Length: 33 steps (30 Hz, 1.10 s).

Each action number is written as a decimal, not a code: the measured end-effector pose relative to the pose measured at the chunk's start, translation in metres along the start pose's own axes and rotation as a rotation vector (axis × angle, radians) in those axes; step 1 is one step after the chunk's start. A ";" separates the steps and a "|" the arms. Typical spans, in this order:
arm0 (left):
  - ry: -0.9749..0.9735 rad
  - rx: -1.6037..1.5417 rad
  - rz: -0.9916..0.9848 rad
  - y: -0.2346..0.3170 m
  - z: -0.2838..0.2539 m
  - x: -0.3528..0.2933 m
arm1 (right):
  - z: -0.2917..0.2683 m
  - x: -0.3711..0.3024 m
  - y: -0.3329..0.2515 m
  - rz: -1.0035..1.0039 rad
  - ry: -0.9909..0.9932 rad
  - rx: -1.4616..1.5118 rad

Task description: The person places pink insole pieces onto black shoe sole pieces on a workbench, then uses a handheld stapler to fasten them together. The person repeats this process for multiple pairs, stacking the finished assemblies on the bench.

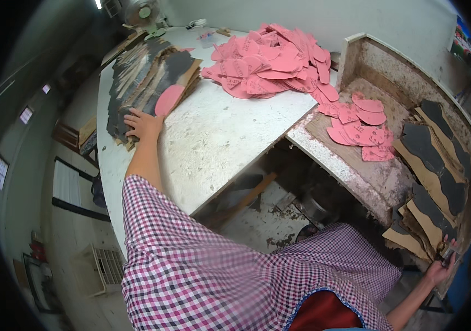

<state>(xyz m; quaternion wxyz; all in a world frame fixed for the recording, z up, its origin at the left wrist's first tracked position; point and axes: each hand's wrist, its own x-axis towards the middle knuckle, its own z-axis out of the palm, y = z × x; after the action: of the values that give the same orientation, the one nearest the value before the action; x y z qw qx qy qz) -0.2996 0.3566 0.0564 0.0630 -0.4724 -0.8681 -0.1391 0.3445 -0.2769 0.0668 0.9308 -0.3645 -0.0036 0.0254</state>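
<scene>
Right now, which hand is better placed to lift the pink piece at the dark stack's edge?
Probably the left hand: it rests on the dark stack, close to the pink piece. The right hand is far off, near other layered pieces.

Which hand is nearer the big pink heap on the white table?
Left. The left hand rests on the dark stack, left of the pink heap; the right hand is farther off, lower right, by the dark pieces.
</scene>
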 end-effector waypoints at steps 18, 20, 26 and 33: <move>0.014 -0.776 1.182 0.106 -0.045 -0.132 | -0.065 0.045 0.004 0.002 -0.201 0.145; -0.159 -0.913 1.384 0.173 -0.042 -0.190 | -0.058 0.049 0.008 -0.016 -0.159 0.177; -0.629 -0.790 1.565 0.340 -0.049 -0.357 | -0.073 0.053 0.008 0.049 -0.308 0.240; -0.433 -0.120 1.683 0.433 -0.032 -0.401 | -0.054 0.031 0.018 -0.049 -0.177 0.173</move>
<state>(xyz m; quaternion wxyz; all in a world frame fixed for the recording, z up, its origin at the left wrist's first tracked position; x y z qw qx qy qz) 0.2816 0.2484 0.0694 -0.0468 -0.9756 -0.2145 0.0010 0.3764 -0.2991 0.0147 0.9552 -0.2788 -0.0927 0.0349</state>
